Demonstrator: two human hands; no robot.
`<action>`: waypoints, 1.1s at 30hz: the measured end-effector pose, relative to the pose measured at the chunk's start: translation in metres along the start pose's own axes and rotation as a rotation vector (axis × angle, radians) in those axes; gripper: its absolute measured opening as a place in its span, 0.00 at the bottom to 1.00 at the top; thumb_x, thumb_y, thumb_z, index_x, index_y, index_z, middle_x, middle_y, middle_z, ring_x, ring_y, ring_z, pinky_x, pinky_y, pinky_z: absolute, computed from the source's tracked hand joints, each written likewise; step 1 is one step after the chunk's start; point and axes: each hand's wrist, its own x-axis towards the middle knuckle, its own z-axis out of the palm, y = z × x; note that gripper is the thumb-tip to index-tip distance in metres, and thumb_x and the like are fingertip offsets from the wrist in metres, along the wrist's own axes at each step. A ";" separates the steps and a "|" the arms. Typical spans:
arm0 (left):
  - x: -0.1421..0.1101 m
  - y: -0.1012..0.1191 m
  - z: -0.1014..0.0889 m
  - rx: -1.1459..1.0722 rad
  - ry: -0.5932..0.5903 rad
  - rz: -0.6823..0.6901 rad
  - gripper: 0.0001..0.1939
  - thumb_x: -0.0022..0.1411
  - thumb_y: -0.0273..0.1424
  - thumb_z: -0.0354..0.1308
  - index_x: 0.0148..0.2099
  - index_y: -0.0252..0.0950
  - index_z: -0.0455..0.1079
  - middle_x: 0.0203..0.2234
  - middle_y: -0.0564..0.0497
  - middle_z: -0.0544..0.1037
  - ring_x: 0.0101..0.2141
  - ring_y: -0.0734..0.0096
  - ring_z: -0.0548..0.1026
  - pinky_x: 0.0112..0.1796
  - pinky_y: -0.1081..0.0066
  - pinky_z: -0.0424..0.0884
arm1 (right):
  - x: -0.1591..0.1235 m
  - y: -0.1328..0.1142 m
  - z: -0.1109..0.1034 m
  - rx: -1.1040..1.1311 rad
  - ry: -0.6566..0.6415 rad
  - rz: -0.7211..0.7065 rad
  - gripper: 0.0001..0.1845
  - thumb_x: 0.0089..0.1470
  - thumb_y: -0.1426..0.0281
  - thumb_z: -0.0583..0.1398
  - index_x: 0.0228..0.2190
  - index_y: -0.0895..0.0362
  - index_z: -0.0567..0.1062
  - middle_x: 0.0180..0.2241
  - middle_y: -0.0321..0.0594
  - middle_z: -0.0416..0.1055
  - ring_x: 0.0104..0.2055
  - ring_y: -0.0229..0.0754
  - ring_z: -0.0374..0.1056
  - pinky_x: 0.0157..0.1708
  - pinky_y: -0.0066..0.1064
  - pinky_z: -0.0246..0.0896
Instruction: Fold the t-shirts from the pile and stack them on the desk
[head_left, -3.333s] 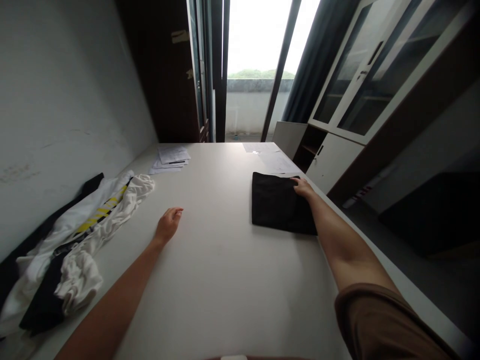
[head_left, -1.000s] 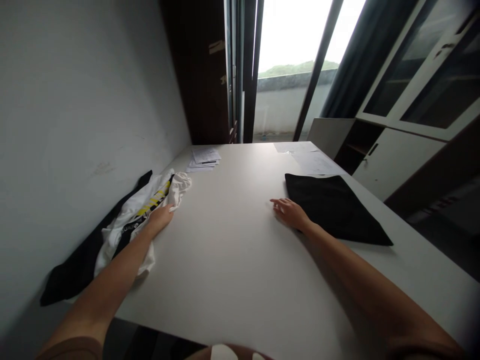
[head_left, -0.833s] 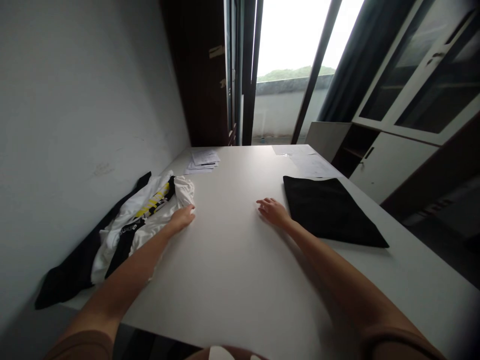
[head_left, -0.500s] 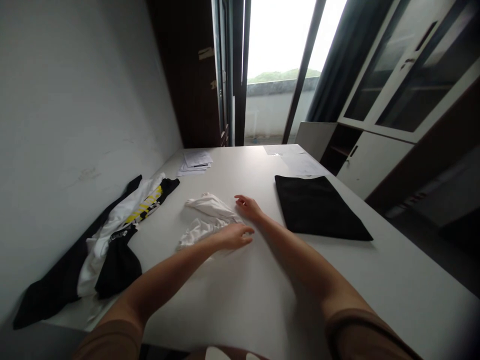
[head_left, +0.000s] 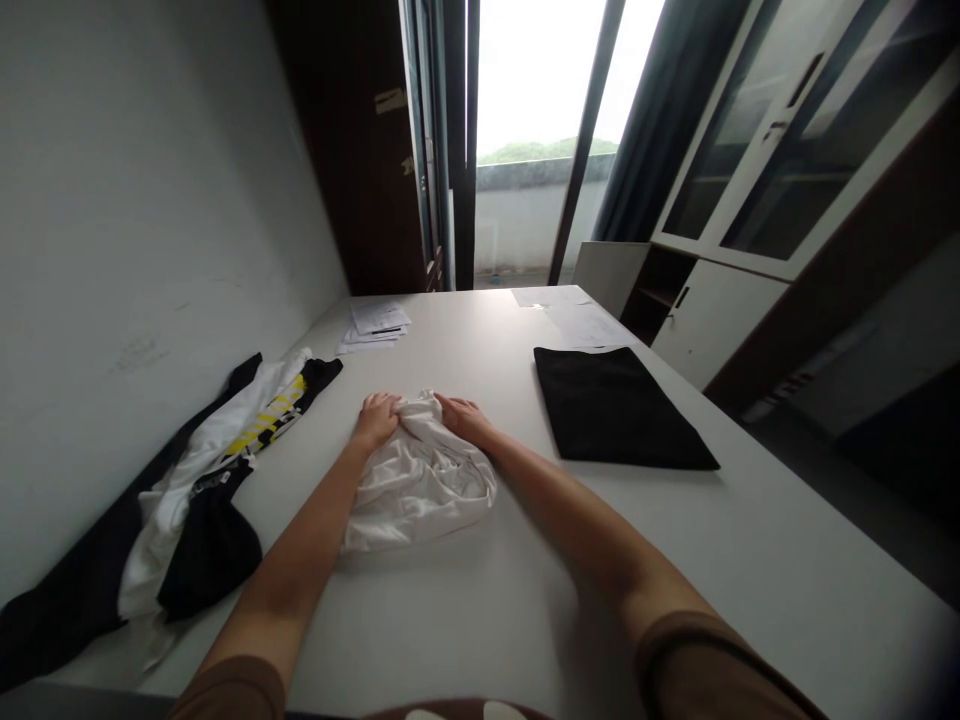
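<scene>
A crumpled white garment [head_left: 420, 490] lies on the white table [head_left: 480, 620] in front of me; I cannot tell what kind of garment it is. My left hand [head_left: 377, 418] is closed on its far left edge, fingers curled into the cloth. On the far right edge, my right hand [head_left: 465, 417] also grips the fabric, with the fingertips partly hidden behind it. Between both hands the gathered far edge stands up slightly, while the rest spreads loosely toward me in folds.
To the right lies a flat, folded black cloth [head_left: 619, 408]. Along the left wall is a heap of black and white clothes [head_left: 202, 490], one with a yellow print. Papers [head_left: 376, 325] are stacked at the far left, and more sheets [head_left: 581, 320] lie at the far right.
My left hand has moved away from me and leftward to the garment's far edge. My right hand has shifted slightly left onto the cloth. The garment is now turned and spread toward me.
</scene>
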 end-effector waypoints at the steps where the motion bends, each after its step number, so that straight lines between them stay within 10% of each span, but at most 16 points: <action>1: -0.001 -0.005 0.006 -0.038 -0.021 0.016 0.21 0.61 0.27 0.55 0.55 0.42 0.76 0.57 0.44 0.74 0.61 0.53 0.64 0.65 0.52 0.53 | 0.000 -0.002 0.001 0.037 -0.014 -0.025 0.41 0.57 0.71 0.62 0.69 0.48 0.57 0.59 0.45 0.70 0.61 0.48 0.63 0.62 0.43 0.52; 5: -0.003 -0.004 0.014 -0.238 0.053 0.055 0.12 0.64 0.32 0.55 0.44 0.40 0.78 0.56 0.44 0.75 0.63 0.55 0.63 0.67 0.52 0.48 | -0.002 -0.006 0.004 0.257 -0.005 -0.065 0.39 0.54 0.72 0.62 0.66 0.51 0.63 0.46 0.40 0.75 0.45 0.42 0.70 0.51 0.34 0.61; 10: -0.002 0.021 -0.003 -0.737 0.127 0.006 0.12 0.61 0.41 0.61 0.37 0.37 0.74 0.54 0.41 0.76 0.55 0.56 0.70 0.57 0.58 0.63 | -0.008 -0.014 0.007 0.294 0.085 -0.097 0.12 0.49 0.66 0.65 0.37 0.56 0.77 0.36 0.38 0.71 0.40 0.41 0.65 0.45 0.33 0.62; 14: -0.006 0.036 -0.028 -1.043 0.072 -0.100 0.18 0.58 0.46 0.65 0.32 0.36 0.70 0.29 0.52 0.76 0.31 0.71 0.70 0.35 0.74 0.66 | -0.012 -0.014 -0.002 0.494 0.220 -0.054 0.08 0.47 0.66 0.63 0.30 0.56 0.71 0.39 0.38 0.68 0.38 0.40 0.66 0.42 0.32 0.65; 21: -0.012 0.053 -0.084 -1.283 -0.155 -0.131 0.19 0.51 0.41 0.72 0.33 0.36 0.66 0.24 0.57 0.68 0.25 0.76 0.65 0.29 0.77 0.61 | -0.003 -0.013 -0.036 0.265 0.418 -0.147 0.08 0.49 0.69 0.64 0.35 0.54 0.76 0.58 0.45 0.68 0.63 0.51 0.58 0.62 0.45 0.55; 27: -0.023 0.070 -0.126 -1.198 -0.156 0.079 0.25 0.50 0.30 0.72 0.51 0.39 0.73 0.36 0.53 0.75 0.35 0.71 0.72 0.36 0.76 0.65 | -0.003 -0.011 -0.042 0.020 0.511 0.053 0.07 0.54 0.67 0.65 0.38 0.53 0.78 0.50 0.47 0.74 0.56 0.52 0.64 0.59 0.47 0.60; 33: -0.019 0.068 -0.120 -1.149 -0.120 0.024 0.21 0.51 0.33 0.70 0.49 0.35 0.77 0.38 0.49 0.79 0.35 0.68 0.74 0.35 0.74 0.66 | -0.008 0.007 -0.043 0.068 0.525 0.152 0.12 0.59 0.67 0.61 0.44 0.54 0.78 0.49 0.46 0.74 0.52 0.49 0.68 0.55 0.44 0.63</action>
